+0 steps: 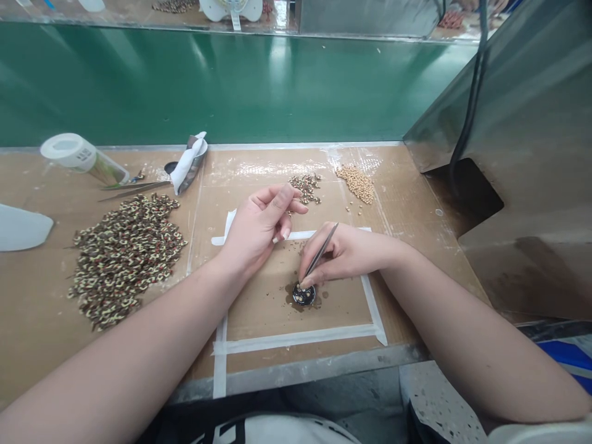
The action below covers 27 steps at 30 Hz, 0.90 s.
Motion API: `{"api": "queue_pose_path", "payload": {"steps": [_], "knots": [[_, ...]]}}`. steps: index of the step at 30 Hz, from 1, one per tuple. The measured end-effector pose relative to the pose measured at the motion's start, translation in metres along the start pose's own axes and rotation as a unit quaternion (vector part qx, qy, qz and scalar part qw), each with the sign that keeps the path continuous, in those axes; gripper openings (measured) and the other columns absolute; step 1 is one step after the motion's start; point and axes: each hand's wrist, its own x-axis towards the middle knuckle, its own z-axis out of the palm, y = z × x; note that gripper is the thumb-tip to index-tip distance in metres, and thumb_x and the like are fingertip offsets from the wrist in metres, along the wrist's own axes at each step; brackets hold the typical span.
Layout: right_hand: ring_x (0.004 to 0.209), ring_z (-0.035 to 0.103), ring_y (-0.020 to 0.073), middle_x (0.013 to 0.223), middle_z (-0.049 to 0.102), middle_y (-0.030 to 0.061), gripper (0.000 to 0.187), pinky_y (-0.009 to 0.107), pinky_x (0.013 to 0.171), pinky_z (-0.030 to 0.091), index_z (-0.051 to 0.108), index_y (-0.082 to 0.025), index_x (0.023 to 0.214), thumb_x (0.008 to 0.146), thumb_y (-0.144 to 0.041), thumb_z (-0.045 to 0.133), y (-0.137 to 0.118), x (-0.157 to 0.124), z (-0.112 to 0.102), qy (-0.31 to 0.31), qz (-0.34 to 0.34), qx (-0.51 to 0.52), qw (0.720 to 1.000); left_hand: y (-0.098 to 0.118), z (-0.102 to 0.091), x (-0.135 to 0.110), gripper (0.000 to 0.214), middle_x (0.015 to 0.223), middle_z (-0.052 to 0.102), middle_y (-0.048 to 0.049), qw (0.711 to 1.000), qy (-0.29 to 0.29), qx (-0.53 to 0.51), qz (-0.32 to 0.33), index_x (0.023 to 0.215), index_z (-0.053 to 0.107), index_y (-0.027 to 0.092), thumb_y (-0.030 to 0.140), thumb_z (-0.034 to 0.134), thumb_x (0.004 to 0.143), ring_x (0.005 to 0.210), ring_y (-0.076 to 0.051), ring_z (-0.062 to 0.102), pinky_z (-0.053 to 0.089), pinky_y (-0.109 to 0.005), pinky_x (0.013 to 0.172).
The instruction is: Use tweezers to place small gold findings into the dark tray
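— Brown worktop [263, 308] was taped; where was the round disc [304, 296] laid?
— At six o'clock of the right hand [345, 254], its grip clenched on tweezers [320, 248]; the grip of the left hand [256, 229] could not be told.

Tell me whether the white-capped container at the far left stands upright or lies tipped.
Tipped: the container lies on its side on the table, white cap facing left, clear body stretching right.
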Motion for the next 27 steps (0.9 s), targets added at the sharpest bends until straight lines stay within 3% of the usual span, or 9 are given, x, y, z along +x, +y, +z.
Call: {"api": "queue_pose_path", "payload": {"steps": [10,21,27], "knots": [[0.065,0.071,0.0160,0.079,0.081,0.0083,0.038,0.024,0.060,0.058,0.085,-0.012,0.093,0.079,-0.047,0.092,-0.0008,-0.0033,-0.0023,0.020,-0.005,0.033,0.999,-0.0013,-0.0023,0.0001,0.028,0.103,0.082,-0.0052,1.000,-0.016,0.001,-0.010,0.103,0.076,0.020,0.045,0.081,0.093,0.044,-0.002,0.055,0.035,-0.014,0.037],[0.072,0.072,0.0173,0.085,0.081,0.0091,0.039,0.028,0.069,0.061,0.086,-0.012,0.094,0.081,-0.049,0.090,-0.0004,-0.0030,-0.0031,-0.014,-0.005,0.008,1.000,-0.0003,0.0003,-0.0017,0.020,0.090,0.067,0.0015,1.000,-0.025,-0.004,-0.009,0.100,0.083,0.021,0.038,0.086,0.089,0.047,0.000,0.045,0.033,-0.015,0.040],[0.068,0.071,0.0167,0.081,0.080,0.0080,0.037,0.026,0.064,0.059,0.086,-0.013,0.095,0.081,-0.047,0.091,0.0008,-0.0028,-0.0030,0.008,-0.020,0.013,1.000,0.0013,0.0009,-0.0020,0.022,0.092,0.073,-0.0012,1.000,-0.011,0.017,-0.020,0.101,0.084,0.022,0.037,0.088,0.085,0.046,-0.001,0.046,0.034,-0.016,0.040]]}}
